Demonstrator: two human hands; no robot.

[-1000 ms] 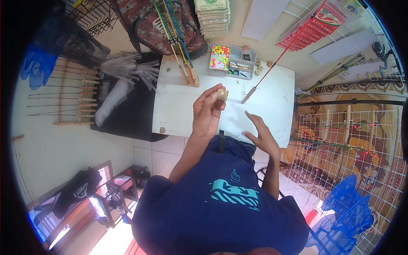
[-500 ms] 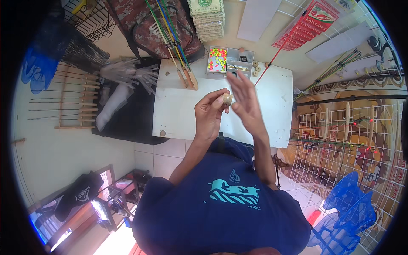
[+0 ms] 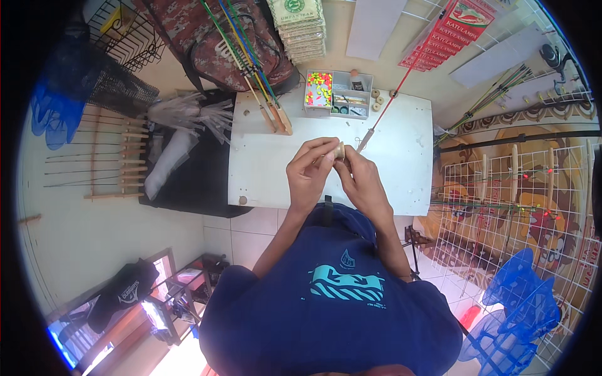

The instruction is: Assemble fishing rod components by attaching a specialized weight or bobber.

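Note:
A small, pale wooden spool (image 3: 340, 151) is held over the near part of the white table (image 3: 269, 169), in front of my chest. My left hand (image 3: 306, 178) pinches it between thumb and fingers from the left. From the right, my right hand (image 3: 365, 180) has its fingers closed in against the spool, thumb and forefinger bent. Whether a thread or line also runs between those fingertips is too small to see. Just beyond the right hand, a thin red rod with a grey grip (image 3: 366, 139) slants over the table.
At the table's back stands a grey divided box (image 3: 351, 113) with bright red and yellow pieces and small tools. Round wooden spools (image 3: 375, 93) lie beside it. Rods with wooden handles (image 3: 276, 119) lean at the left, near a camouflage bag (image 3: 232, 53). A wire rack (image 3: 498, 194) stands right.
My right hand, raised with fingers spread beside the spool, has come down and closed against it. The left hand keeps its hold. The red rod's grey grip now shows beyond the hand.

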